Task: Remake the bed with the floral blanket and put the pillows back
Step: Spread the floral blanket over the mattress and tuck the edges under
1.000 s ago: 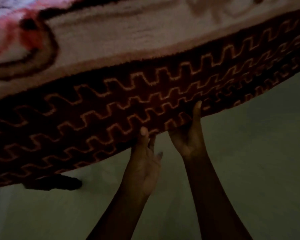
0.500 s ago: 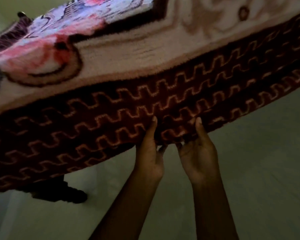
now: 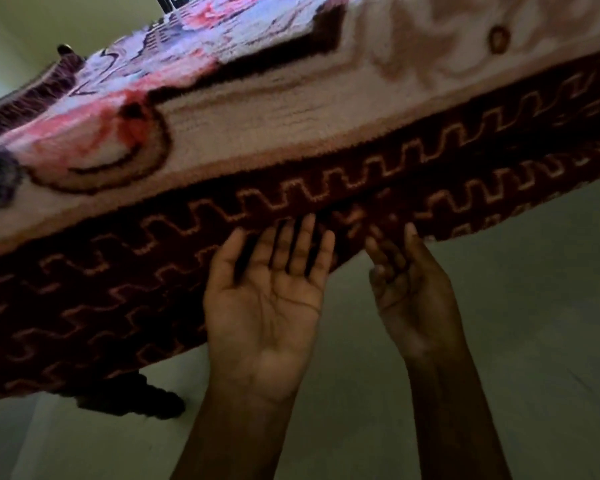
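Hanging over the side of the bed (image 3: pixel 136 401), the plush, probably heavy floral blanket (image 3: pixel 257 133) looks best gathered at its dark hem (image 3: pixel 101 289), where the left hand (image 3: pixel 267 299) lies flat, palm-up, and the right hand (image 3: pixel 414 296) curls, grip unclear.

Under me the floor (image 3: pixel 534 341) was smooth, pale grey-green and dim, and it filled the lower right of what I saw, with a lighter strip along it at the lower left. Up in the far left corner I saw a plain pale wall (image 3: pixel 32 29). At the very top edge stood a dark upright frame (image 3: pixel 163 1), cut off too short for me to tell what it was.
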`<state>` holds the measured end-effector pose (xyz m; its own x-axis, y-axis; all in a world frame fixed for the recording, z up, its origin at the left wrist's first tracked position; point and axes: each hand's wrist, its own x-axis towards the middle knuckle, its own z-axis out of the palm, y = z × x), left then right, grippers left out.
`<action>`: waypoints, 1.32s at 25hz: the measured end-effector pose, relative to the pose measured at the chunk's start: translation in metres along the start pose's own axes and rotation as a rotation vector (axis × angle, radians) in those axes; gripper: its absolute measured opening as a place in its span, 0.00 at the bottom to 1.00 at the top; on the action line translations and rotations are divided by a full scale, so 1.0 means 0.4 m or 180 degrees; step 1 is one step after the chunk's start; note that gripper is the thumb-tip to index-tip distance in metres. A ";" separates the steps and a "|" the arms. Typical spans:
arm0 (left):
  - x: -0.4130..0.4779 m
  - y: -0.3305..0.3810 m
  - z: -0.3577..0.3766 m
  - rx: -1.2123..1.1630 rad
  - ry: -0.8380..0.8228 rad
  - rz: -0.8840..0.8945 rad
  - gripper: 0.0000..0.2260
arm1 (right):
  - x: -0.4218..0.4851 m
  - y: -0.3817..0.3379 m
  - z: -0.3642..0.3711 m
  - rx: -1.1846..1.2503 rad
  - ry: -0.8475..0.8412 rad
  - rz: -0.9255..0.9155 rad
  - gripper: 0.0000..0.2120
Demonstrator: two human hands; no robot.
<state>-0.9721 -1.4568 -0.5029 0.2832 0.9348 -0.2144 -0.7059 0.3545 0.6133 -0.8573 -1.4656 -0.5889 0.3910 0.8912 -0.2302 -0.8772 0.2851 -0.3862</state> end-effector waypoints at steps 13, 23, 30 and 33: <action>0.125 0.206 -0.016 0.0457 -0.1011 -0.0021 0.26 | 0.161 0.004 0.195 0.0793 -0.1121 0.0418 0.23; 0.065 0.171 -0.009 0.0945 -0.0916 -0.0171 0.26 | 0.030 0.102 0.101 0.1199 -0.0338 0.0278 0.17; -0.094 0.251 -0.128 0.0689 -0.0359 0.0230 0.35 | -0.026 0.237 0.121 0.0666 -0.0312 0.0514 0.18; -0.083 0.264 -0.153 0.0309 -0.0463 0.0230 0.36 | -0.029 0.261 0.142 0.0624 -0.0551 0.0498 0.19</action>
<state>-1.0958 -1.4492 -0.4773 0.3299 0.9422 -0.0593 -0.6638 0.2762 0.6950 -0.9693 -1.4261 -0.5758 0.2083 0.9717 -0.1110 -0.9667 0.1873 -0.1745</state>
